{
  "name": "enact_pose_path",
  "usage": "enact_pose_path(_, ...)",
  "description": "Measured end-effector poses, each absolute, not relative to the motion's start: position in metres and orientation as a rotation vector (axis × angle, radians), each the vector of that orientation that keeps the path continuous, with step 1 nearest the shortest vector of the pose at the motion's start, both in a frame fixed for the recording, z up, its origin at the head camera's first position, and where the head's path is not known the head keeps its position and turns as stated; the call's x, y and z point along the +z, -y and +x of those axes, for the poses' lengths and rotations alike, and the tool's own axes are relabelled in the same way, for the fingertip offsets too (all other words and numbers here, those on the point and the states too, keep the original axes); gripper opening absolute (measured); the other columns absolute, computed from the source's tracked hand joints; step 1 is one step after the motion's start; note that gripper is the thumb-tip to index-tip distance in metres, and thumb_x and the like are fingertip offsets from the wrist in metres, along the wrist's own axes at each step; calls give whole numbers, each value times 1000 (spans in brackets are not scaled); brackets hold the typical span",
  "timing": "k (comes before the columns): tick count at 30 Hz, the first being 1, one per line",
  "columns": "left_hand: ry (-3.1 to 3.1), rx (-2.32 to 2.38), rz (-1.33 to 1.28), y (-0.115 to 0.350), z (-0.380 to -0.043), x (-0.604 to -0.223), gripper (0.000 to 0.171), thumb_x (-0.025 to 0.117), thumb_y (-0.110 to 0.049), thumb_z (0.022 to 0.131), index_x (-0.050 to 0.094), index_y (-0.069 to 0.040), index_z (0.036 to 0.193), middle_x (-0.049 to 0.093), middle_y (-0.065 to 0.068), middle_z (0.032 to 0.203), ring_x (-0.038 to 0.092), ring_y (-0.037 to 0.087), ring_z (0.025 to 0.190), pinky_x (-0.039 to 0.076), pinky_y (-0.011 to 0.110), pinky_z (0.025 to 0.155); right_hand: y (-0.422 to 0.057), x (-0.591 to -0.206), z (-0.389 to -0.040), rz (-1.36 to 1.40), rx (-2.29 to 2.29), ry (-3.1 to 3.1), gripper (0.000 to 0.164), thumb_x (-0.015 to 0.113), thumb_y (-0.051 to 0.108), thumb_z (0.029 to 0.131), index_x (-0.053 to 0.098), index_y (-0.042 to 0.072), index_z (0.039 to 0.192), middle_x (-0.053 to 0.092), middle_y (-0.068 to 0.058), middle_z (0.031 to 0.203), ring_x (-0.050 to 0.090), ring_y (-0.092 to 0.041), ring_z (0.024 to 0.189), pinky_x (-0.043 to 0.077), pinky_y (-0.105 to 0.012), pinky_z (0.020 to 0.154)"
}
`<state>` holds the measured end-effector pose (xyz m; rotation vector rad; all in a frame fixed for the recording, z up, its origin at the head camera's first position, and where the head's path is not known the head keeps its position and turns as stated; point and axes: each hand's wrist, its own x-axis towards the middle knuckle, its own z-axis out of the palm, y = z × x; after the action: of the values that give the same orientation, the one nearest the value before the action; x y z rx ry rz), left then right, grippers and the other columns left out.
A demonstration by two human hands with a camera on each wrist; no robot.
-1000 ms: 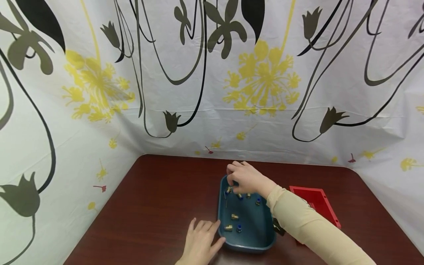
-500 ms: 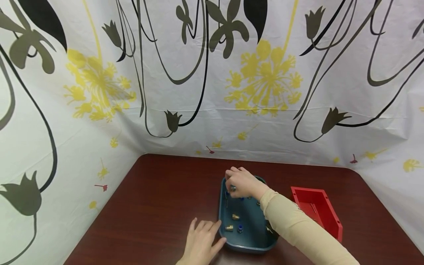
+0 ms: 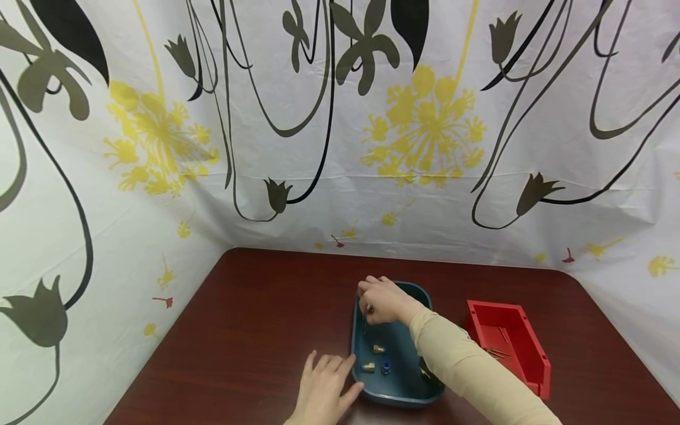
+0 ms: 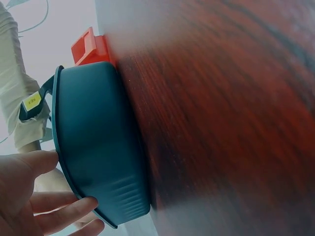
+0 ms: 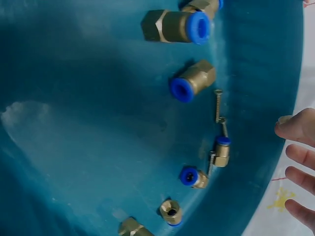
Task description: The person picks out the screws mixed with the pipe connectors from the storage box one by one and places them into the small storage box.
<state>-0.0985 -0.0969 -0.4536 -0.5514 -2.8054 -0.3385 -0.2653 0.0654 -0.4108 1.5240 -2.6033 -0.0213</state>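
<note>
A dark teal tray [image 3: 395, 392] stands on the table with several brass push-fit fittings and a few screws inside. My left hand [image 3: 324, 386] rests at its left rim, thumb and fingertips touching it, also in the left wrist view. My right hand [image 3: 385, 302] hangs over the far left part, fingers bent, a gap showing between thumb and fingertips. In the right wrist view its fingers [image 5: 300, 155] are spread by the rim and hold nothing. A blue-collared fitting [image 5: 222, 151] and screws [image 5: 218, 105] lie near them. Closer in are larger fittings [image 5: 172, 26].
A red bin [image 3: 533, 348] with thin brass-coloured pieces stands right of the tray, partly behind the beige right sleeve [image 3: 462, 360]. A black device with a yellow label [image 4: 32, 102] hangs under that sleeve. Flower-patterned cloth [image 3: 297, 147] surrounds the brown table [image 3: 276, 313].
My right hand has moved down and slightly left over the tray, thumb and fingers bent. Its sleeve has shifted left, uncovering more of the red bin. My left hand stays at the rim.
</note>
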Motion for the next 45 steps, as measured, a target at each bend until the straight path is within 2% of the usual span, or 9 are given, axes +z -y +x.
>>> enact_pose_path(6,2785,-327,-563,97,-98,-454,42,59,-45,79,63,-16,109,61,-3,92,55,17,86,36,53,81,-65,-421,-267,1511,-72,2648,14,71,23,70,61,30,63,49,6,90,40,-15,85,39,-42,75)
enact_pose_path(11,2776,-328,-567,98,-98,-455,42,59,-45,79,63,-16,109,60,-3,92,55,17,86,36,54,80,-64,-427,-268,1504,-87,2694,10,72,23,69,64,28,66,50,5,92,43,-16,90,38,-48,82)
enact_pose_path(18,2786,-328,-567,98,-99,-455,42,59,-45,79,63,-16,109,60,-3,92,55,18,87,36,54,81,-61,-434,-268,1490,-141,2718,9,73,24,68,65,28,68,52,6,94,43,-16,91,39,-44,80)
enact_pose_path(24,2805,-329,-564,98,-99,-455,42,58,-46,80,63,-17,110,60,-4,93,55,17,87,35,54,81,-60,-439,-267,1455,-162,2765,11,75,24,66,65,28,66,52,5,94,43,-18,94,37,-47,84)
enact_pose_path(45,2785,-343,-559,98,-98,-455,41,58,-45,80,63,-17,108,60,-5,92,55,17,86,35,53,81,-61,-456,-270,1402,6,2827,14,76,18,63,68,27,70,48,9,85,41,-14,84,40,-42,78)
